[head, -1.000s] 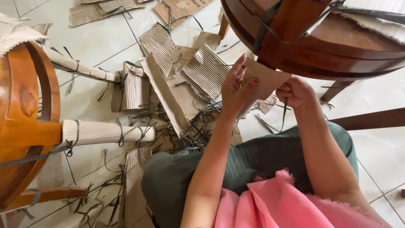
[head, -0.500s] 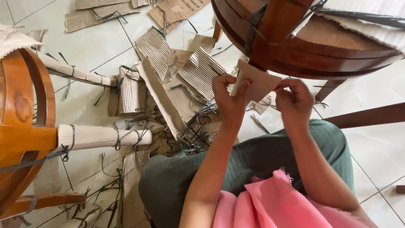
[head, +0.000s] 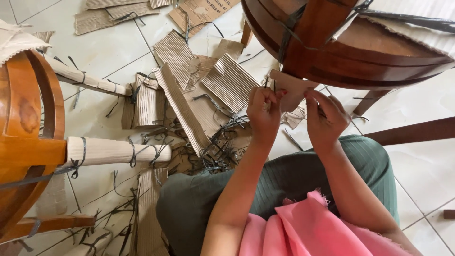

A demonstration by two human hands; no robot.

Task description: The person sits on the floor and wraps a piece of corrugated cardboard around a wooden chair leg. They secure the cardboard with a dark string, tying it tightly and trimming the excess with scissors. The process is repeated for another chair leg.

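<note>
A flap of cardboard (head: 290, 90) sits between the two hands, just under the rim of the dark wooden chair (head: 341, 57) at twelve o'clock. Its long axis runs from about ten o'clock to four o'clock, the upper corner pointing toward ten, the lower end slanting down toward the right hand (head: 326, 118). It is plain brown, smooth on the face that shows, with a straight upper edge and a ragged lower one.

The left hand (head: 264, 111) lies at eight o'clock of the flap; its fingers are curled together and pinch the flap's left edge. The right hand lies at four o'clock of it, fingers bent and pressed onto the lower right edge, also pinching it. So the flap spans the gap above and between both grips.

On the tiled floor (head: 104, 52), from nine to eleven o'clock of the hands, lie ribbed cardboard scraps (head: 230, 80) and cut black straps (head: 222, 151). A second chair (head: 28, 142), its leg (head: 111, 150) wrapped and strapped, stands at nine o'clock.
</note>
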